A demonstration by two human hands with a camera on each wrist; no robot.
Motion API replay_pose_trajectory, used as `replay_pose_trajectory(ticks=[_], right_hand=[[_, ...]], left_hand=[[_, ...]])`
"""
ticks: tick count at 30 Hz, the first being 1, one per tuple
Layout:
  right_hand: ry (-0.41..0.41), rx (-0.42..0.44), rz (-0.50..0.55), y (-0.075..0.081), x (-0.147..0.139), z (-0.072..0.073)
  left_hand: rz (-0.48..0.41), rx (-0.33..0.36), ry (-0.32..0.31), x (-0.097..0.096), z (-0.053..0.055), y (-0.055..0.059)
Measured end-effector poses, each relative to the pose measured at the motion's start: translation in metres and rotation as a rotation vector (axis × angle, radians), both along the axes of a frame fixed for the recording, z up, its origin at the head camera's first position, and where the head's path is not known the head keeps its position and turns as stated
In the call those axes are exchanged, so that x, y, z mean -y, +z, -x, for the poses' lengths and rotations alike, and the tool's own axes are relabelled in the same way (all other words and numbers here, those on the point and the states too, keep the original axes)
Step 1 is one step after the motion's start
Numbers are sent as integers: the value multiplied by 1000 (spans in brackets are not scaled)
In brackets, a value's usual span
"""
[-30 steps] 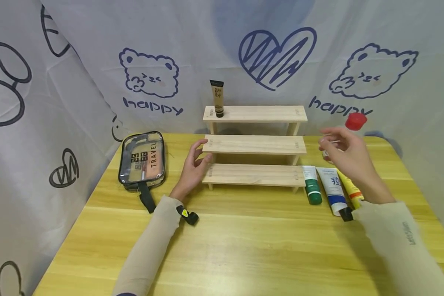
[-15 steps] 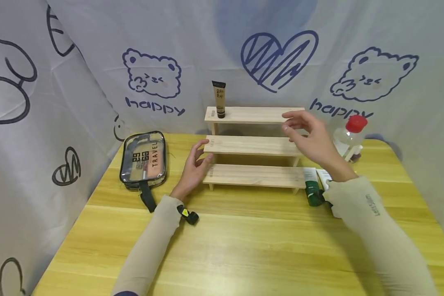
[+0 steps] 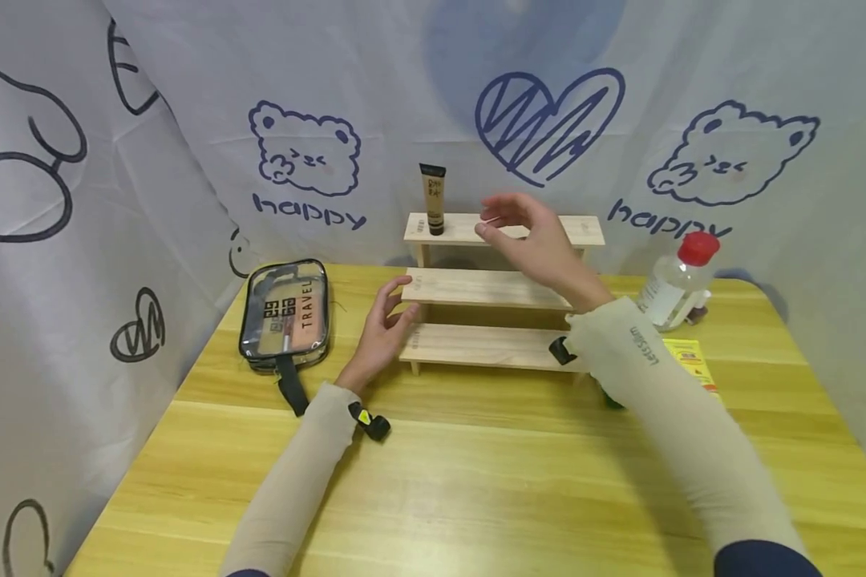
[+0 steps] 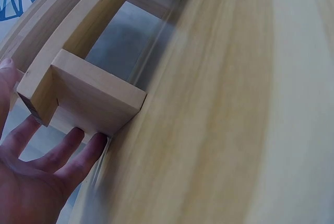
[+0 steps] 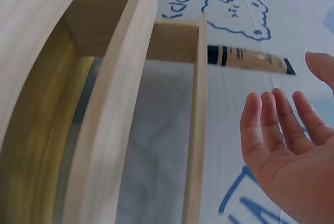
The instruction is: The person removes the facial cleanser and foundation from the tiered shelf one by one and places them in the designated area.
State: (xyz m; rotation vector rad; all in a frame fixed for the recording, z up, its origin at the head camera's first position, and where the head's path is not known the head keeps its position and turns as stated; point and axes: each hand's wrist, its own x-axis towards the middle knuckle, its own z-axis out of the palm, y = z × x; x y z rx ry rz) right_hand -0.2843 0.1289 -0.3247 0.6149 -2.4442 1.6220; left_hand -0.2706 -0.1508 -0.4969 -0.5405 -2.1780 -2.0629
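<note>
A three-tier wooden shelf rack [image 3: 469,286] stands on the table. My left hand [image 3: 384,330] rests against its left end, and in the left wrist view the fingertips [image 4: 96,143] touch the side support. On the left of the top tier stands a tan squeeze tube [image 3: 435,202], black end up. My right hand [image 3: 530,236] is raised over the top tier, right of that tube, fingers loosely bent and holding nothing. In the right wrist view its palm faces the tan squeeze tube [image 5: 253,59], with a gap between them.
A clear travel pouch [image 3: 285,316] lies to the rack's left. On the right stands a clear bottle with a red cap [image 3: 674,284], with a yellow tube [image 3: 688,358] in front. My right forearm covers most of a green-ended tube [image 3: 609,401]. A printed curtain hangs behind.
My right hand has moved left from near the red-capped bottle, over the rack to beside the tan tube. The left hand has stayed at the rack's left end.
</note>
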Motion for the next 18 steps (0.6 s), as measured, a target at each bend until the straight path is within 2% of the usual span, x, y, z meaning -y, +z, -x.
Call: replay_pose_trajectory(ticks=[4,11,18], right_hand=[[20,-22,0,3,18,9],[-23,26,-16,5,40,21],[-45,63,32,3,55,39]], left_hand=[[2,7,0,-2,0,1],[8,18,2,-2,0,0],[6,16,1,0,0,1]])
